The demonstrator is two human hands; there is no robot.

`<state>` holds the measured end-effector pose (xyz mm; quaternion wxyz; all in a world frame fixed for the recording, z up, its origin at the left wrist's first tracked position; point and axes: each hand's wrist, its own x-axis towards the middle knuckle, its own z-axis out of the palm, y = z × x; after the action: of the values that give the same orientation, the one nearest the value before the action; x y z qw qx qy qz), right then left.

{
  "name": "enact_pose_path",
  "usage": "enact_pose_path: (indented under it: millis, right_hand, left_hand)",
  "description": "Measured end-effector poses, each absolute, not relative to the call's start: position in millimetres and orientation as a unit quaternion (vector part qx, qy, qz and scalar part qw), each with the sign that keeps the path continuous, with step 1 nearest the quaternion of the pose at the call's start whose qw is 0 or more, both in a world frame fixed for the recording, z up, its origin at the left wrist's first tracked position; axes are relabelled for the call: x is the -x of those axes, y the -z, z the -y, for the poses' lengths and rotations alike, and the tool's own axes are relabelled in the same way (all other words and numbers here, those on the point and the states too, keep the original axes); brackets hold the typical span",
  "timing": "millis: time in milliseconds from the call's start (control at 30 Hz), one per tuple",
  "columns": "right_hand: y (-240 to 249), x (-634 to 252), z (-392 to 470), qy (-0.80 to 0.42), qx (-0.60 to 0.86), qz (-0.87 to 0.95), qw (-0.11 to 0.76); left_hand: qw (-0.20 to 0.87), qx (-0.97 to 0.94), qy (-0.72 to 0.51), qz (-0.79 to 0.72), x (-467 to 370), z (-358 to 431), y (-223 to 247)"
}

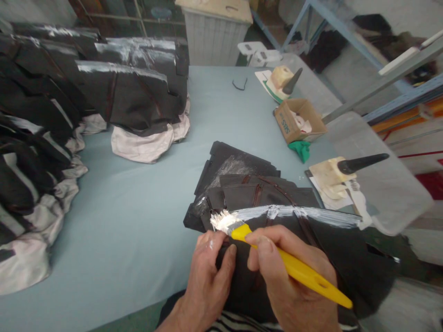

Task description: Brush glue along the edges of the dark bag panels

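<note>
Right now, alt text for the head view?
The right hand holds a yellow-handled brush and spreads white glue along the edge of a black leather piece, which the left hand presses down. More black pieces lie fanned on the blue table, with stacks behind.

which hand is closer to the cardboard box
Right. The right hand, holding the yellow brush, sits below the cardboard box, nearer its side of the table. The left hand presses the black piece further left.
</note>
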<state>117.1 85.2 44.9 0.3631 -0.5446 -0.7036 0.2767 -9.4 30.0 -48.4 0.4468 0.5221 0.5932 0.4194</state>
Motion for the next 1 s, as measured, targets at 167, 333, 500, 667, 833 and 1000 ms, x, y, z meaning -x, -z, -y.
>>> enact_pose_path:
  millis: [167, 333, 500, 667, 833, 1000]
  right_hand:
    - [-48.5, -117.7, -76.2, -0.28, 0.567, 0.694, 0.345]
    - [-52.8, -142.6, -68.4, -0.169, 0.692, 0.622, 0.326]
    - [-50.3, -127.6, -71.6, -0.178, 0.642, 0.669, 0.331]
    - [-50.0, -110.7, -75.5, -0.225, 0.576, 0.718, 0.319]
    - [-47.2, -131.4, -70.0, -0.184, 0.631, 0.683, 0.32]
    - [-40.5, -155.2, -63.0, -0.105, 0.677, 0.648, 0.332]
  left_hand:
    - [0.411, -0.57, -0.435, -0.562, 11.6, -26.1, 58.2]
    - [0.391, -0.609, -0.434, -0.537, 15.3, -29.5, 62.0]
    - [0.376, -0.633, -0.443, -0.512, 18.0, -30.1, 63.8]
    - [0.384, -0.632, -0.444, -0.506, 20.7, -28.8, 65.8]
    - [0.341, -0.647, -0.451, -0.511, 22.4, -28.9, 69.6]
    - [0.303, -0.667, -0.433, -0.525, 23.2, -28.1, 73.4]
